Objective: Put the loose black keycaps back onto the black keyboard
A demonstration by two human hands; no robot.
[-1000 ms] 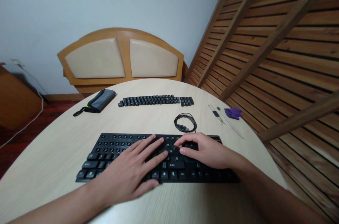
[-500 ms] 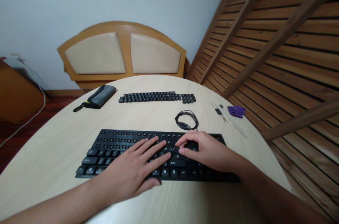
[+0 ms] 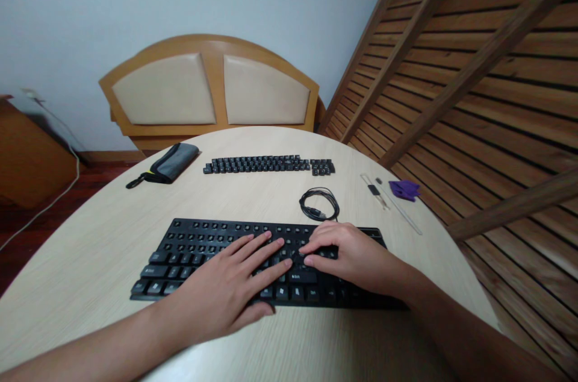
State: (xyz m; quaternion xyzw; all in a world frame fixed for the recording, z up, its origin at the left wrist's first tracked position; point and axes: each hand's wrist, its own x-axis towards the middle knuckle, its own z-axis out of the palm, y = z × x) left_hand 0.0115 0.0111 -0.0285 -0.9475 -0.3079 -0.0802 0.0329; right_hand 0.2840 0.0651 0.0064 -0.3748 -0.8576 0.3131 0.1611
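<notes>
A black keyboard (image 3: 194, 247) lies on the table in front of me. Its upper rows show bare key posts, while the lower rows still carry keycaps. My left hand (image 3: 237, 276) rests flat across the middle of the keyboard, fingers spread and holding nothing. Over the right part, my right hand (image 3: 345, 255) has its thumb and index finger bent together in a pinch low over the keys. A dark keycap appears to be between those fingertips, mostly hidden by them. The Shift key (image 3: 301, 278) sits just below the pinch.
Loose keycaps stand in rows (image 3: 253, 165), with a smaller group (image 3: 322, 167) beside them. A coiled cable (image 3: 319, 204) lies behind the keyboard. A grey pouch (image 3: 174, 163) is at left; a wire puller (image 3: 374, 190), a thin stick (image 3: 401, 210) and a purple cloth (image 3: 404, 190) are at right.
A keycap that showed tilted at my right fingertips is now out of plain sight, with bare posts in its place. My left hand has stayed still.
</notes>
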